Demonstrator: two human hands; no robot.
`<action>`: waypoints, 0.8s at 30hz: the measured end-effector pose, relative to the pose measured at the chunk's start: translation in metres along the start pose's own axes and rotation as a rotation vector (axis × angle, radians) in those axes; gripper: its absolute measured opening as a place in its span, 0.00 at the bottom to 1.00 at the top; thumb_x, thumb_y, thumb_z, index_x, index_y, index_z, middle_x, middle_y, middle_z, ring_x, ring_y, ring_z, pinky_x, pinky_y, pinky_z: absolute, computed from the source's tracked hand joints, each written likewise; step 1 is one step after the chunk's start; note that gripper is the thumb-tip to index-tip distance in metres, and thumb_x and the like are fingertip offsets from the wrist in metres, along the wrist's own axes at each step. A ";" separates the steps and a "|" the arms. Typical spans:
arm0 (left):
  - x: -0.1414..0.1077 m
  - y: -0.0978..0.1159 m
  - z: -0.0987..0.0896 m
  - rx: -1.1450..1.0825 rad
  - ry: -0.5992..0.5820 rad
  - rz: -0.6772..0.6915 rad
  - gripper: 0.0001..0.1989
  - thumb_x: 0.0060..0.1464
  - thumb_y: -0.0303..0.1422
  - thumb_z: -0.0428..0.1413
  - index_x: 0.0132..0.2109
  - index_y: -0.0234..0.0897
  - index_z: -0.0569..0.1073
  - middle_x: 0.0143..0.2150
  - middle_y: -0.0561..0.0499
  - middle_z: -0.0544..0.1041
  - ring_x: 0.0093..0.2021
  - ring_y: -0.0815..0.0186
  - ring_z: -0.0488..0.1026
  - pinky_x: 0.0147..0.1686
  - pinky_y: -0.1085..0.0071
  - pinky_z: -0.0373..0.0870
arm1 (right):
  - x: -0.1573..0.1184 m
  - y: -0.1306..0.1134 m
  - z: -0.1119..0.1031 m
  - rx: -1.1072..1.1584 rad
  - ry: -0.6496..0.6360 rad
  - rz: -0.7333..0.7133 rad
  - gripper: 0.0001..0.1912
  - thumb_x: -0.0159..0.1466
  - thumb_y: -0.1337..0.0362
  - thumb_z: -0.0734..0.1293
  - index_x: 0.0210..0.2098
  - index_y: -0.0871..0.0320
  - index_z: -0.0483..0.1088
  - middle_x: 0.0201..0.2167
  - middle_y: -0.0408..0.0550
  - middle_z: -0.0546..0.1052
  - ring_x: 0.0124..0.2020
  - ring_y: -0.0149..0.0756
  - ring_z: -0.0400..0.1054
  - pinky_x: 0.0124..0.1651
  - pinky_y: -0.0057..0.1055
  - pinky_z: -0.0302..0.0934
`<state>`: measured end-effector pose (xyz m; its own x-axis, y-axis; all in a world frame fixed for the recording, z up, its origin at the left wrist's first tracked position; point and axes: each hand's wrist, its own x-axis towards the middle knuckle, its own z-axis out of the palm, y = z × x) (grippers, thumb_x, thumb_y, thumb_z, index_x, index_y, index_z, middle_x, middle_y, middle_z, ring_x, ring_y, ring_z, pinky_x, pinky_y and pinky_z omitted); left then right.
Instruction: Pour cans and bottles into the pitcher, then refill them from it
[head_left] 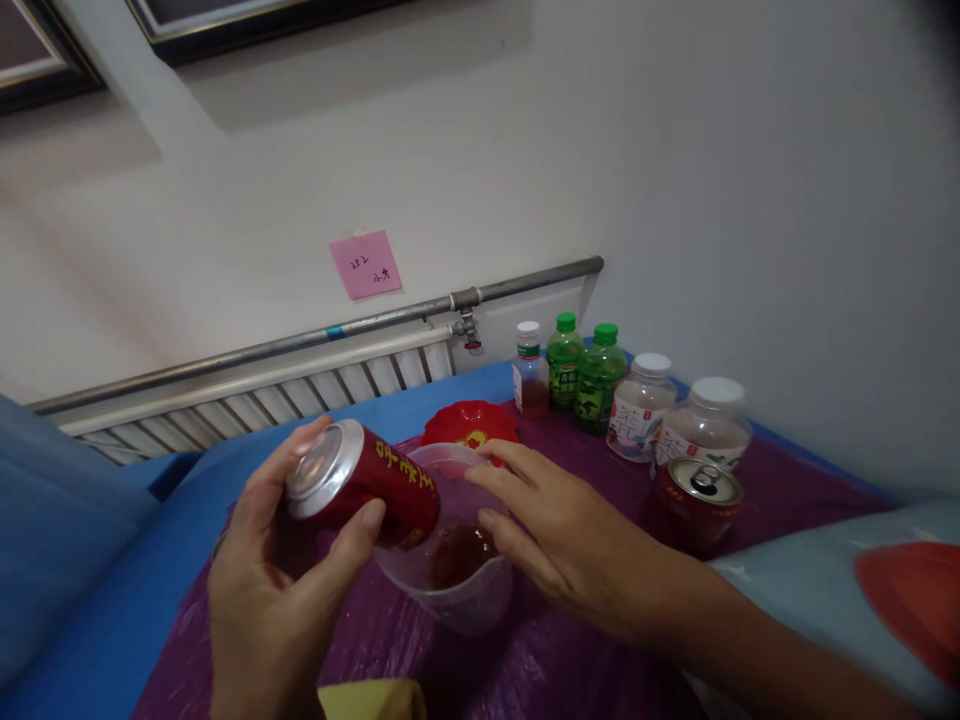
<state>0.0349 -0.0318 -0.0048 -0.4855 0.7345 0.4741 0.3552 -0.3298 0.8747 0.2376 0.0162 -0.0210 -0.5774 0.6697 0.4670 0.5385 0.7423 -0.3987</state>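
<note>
My left hand (pixel 277 570) is wrapped round a red drink can (pixel 401 490) with yellow lettering. The can is tipped on its side, its silver bottom towards the upper left and its other end over a translucent plastic cup (pixel 469 605). Dark brown liquid lies in the cup. My right hand (pixel 555 520) grips the cup's right rim, with its fingertips at the edge. The can's opening is out of sight.
Behind the cup lies a red scalloped dish (pixel 472 415). Several bottles with green or white caps, including a green bottle (pixel 602 385), line the back right. Another red can (pixel 701 500) stands at right. A purple plastic sheet (pixel 555 670) covers the blue table; a yellow cloth (pixel 375 697) is in front.
</note>
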 end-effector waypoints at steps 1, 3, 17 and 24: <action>-0.001 0.001 0.000 -0.001 0.000 0.000 0.26 0.46 0.38 0.66 0.54 0.52 0.72 0.58 0.52 0.73 0.56 0.52 0.72 0.58 0.52 0.69 | 0.000 0.000 0.000 0.002 0.001 -0.001 0.12 0.67 0.69 0.60 0.48 0.61 0.71 0.52 0.60 0.72 0.55 0.48 0.68 0.53 0.50 0.69; -0.003 0.003 0.002 -0.006 0.008 0.002 0.25 0.46 0.38 0.66 0.53 0.52 0.72 0.59 0.53 0.72 0.56 0.53 0.71 0.58 0.53 0.70 | 0.000 0.000 -0.001 0.008 0.010 -0.009 0.13 0.67 0.70 0.60 0.48 0.60 0.71 0.52 0.59 0.72 0.54 0.48 0.69 0.53 0.50 0.69; -0.003 0.002 -0.002 -0.008 -0.002 0.017 0.25 0.46 0.37 0.66 0.53 0.53 0.72 0.60 0.53 0.72 0.56 0.52 0.72 0.58 0.52 0.70 | 0.000 0.002 0.001 -0.002 0.007 -0.024 0.13 0.67 0.70 0.60 0.47 0.59 0.71 0.51 0.60 0.72 0.55 0.48 0.68 0.52 0.49 0.70; -0.002 0.001 -0.001 0.010 -0.007 0.059 0.25 0.46 0.37 0.66 0.53 0.54 0.73 0.59 0.53 0.73 0.56 0.53 0.72 0.58 0.54 0.70 | 0.002 0.000 0.001 -0.002 0.022 -0.032 0.12 0.67 0.70 0.59 0.46 0.58 0.71 0.50 0.58 0.73 0.54 0.47 0.69 0.52 0.49 0.70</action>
<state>0.0361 -0.0344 -0.0046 -0.4576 0.7184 0.5239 0.3909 -0.3666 0.8442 0.2364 0.0176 -0.0211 -0.5809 0.6447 0.4969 0.5213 0.7635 -0.3812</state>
